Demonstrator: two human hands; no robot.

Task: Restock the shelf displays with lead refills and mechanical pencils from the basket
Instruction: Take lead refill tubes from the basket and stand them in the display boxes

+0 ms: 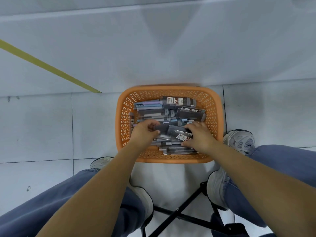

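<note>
Down nearest the person, the black crossed legs of a folding stool show between two knees in blue jeans, with pale shoes planted either side. Both bare forearms reach forward into an orange basket that sits on the floor just beyond the feet.

The left grip is closed, fingers curled round the left end of a dark pack. This pack lies on top of the heap, its long axis running left to right, and its free end points at the right grip. So the left is the nearer of the two and already has it. The right grip is spread over a labelled pack just beside; I cannot tell whether it has closed on that one or only presses on it.

Farther in, lead refills and pale pencils fill the basket, nearly all lying crosswise like the dark pack. To my eye, lifting straight up should free it. Beyond, a yellow stripe slants across the pale surface behind the basket. No shelf display is in sight.
</note>
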